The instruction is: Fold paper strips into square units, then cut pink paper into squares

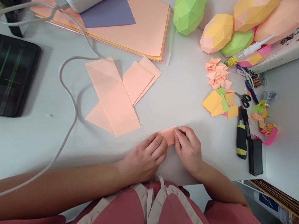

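A small folded peach paper piece [168, 135] lies on the white table [177, 93] near its front edge. My left hand [146, 158] has its fingers curled and pressed on the piece's left end. My right hand [188, 147] pinches its right end with bent fingers. Both hands meet over the paper, which is partly hidden under the fingertips.
Peach paper strips [114, 93] lie behind my hands, a coloured sheet stack [130, 28] farther back. Folded paper bits [218, 74], square notes [217, 104], scissors [244, 99], a utility knife [241, 137] and a glue bottle [249, 49] sit right. A tablet [16, 74] and cable [70, 102] lie left.
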The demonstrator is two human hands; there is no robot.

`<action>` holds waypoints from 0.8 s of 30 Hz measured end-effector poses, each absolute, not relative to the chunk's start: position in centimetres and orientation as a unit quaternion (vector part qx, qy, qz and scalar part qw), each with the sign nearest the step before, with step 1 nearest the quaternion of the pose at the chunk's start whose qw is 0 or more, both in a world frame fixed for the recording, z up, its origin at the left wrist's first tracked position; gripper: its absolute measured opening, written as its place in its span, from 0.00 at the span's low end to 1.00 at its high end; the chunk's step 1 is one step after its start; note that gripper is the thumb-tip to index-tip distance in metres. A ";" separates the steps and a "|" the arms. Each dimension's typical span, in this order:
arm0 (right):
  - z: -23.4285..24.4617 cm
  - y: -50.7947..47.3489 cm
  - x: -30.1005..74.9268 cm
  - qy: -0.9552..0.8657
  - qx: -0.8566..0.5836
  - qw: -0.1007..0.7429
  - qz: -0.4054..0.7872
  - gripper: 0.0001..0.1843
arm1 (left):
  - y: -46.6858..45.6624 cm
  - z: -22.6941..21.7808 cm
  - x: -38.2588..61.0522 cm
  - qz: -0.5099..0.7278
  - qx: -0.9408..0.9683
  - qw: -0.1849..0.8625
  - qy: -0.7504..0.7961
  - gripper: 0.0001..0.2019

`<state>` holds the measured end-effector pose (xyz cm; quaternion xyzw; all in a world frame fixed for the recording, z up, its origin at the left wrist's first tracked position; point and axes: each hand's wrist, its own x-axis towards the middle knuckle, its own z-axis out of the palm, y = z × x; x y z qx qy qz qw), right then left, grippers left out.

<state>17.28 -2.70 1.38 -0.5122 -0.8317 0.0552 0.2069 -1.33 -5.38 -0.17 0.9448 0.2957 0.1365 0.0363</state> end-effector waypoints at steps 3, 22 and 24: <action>1.3 -2.8 17.3 -0.829 -0.513 0.212 0.062 0.12 | -5.4 -0.1 -1.3 0.130 0.946 0.038 0.294 0.20; 1.5 -2.8 17.1 -0.809 -0.547 0.191 0.101 0.08 | -5.4 0.4 -1.2 0.139 0.949 -0.029 0.282 0.17; 1.5 -2.8 17.1 -0.809 -0.548 0.187 0.100 0.08 | -5.3 0.4 -1.2 0.148 0.947 -0.028 0.284 0.17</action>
